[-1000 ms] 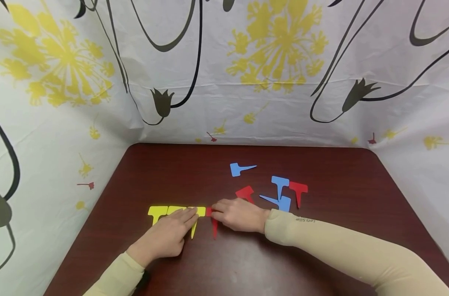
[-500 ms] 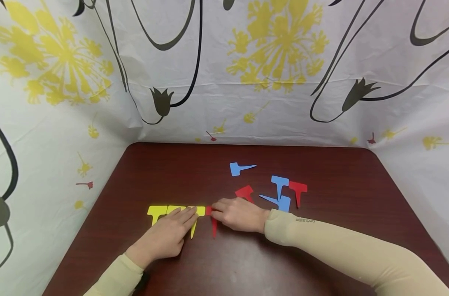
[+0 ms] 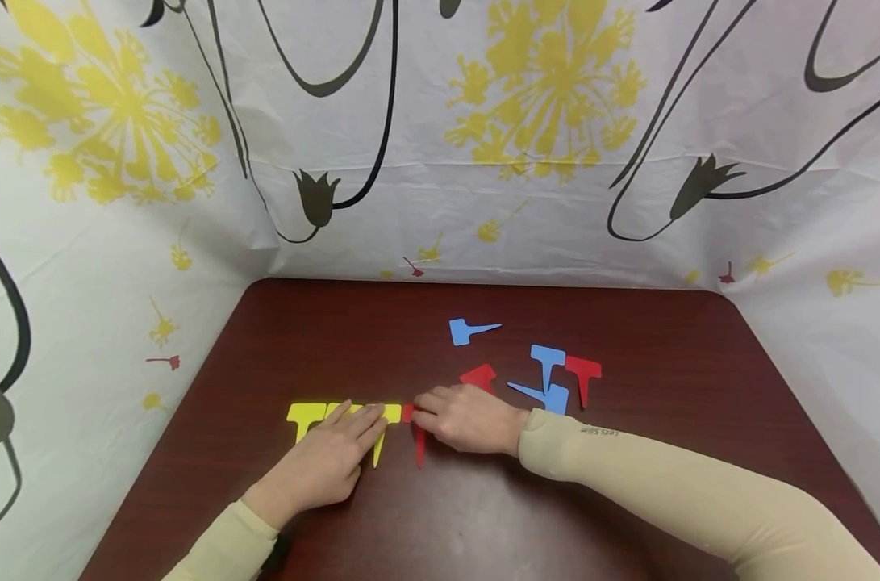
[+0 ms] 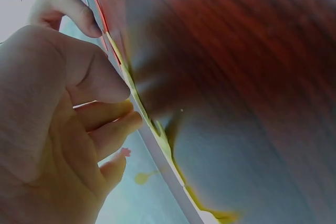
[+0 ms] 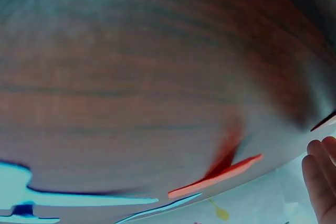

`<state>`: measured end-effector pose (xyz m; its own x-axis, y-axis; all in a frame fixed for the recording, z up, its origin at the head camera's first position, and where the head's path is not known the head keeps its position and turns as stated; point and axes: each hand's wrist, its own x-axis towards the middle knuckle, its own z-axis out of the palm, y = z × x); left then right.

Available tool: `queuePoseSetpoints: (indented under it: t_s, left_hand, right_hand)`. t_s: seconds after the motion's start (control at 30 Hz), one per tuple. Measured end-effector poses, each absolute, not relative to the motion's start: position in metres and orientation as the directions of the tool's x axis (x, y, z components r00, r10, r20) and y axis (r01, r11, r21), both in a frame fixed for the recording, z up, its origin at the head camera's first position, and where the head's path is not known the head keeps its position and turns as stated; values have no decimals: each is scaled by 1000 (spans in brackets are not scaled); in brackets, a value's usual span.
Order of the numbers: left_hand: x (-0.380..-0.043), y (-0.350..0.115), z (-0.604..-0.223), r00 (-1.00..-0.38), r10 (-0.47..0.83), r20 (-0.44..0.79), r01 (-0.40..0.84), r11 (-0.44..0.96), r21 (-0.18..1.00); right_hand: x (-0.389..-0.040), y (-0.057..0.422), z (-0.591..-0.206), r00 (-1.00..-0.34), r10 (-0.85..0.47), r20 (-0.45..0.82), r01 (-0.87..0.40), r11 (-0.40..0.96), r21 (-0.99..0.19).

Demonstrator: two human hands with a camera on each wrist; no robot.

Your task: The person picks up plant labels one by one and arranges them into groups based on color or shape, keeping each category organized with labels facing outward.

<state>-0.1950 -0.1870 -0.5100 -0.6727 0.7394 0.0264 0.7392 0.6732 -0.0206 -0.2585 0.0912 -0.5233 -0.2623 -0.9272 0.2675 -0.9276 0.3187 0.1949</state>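
Note:
Three yellow T-shaped plant labels (image 3: 306,415) lie edge to edge in a row, stems toward the person. My left hand (image 3: 322,461) rests over them with fingers extended, partly covering the middle and right ones. At the row's right end a red plant label (image 3: 420,448) meets the last yellow one. My right hand (image 3: 472,421) holds this red label by its head, fingers bent and hiding most of it. In the left wrist view the right thumb (image 4: 81,17) reaches down beside the red edge. Right-hand fingers (image 5: 317,177) show at the right wrist view's edge.
Behind the right hand lies another red label (image 3: 479,377). Two blue labels (image 3: 548,357) overlap near a third red label (image 3: 585,369). Farther back is a lone blue label (image 3: 461,332). A patterned cloth (image 3: 410,121) hangs along the back of the dark wooden table (image 3: 302,323).
Left-hand fingers have spread slightly over the yellow labels. The right hand and the labels stay in place; the view has shifted a little.

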Motion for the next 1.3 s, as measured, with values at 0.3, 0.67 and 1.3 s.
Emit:
queuePoseSetpoints:
  t_s: [0.3,0.67,1.3]
  left_hand:
    - [-197,-183,-506,-678,732,73,734,679,1]
    - [-196,-164,-503,-681,731,45,733,678,60]
    - [-193,-152,-512,-654,756,-34,752,654,88]
  right_hand:
    - [-264,93,-515,-258,-919,298,-916,330,227]
    - [-274,107,-505,-371,-876,310,-869,444,217]
    - [-274,157,-516,-663,-697,273,-709,702,68]
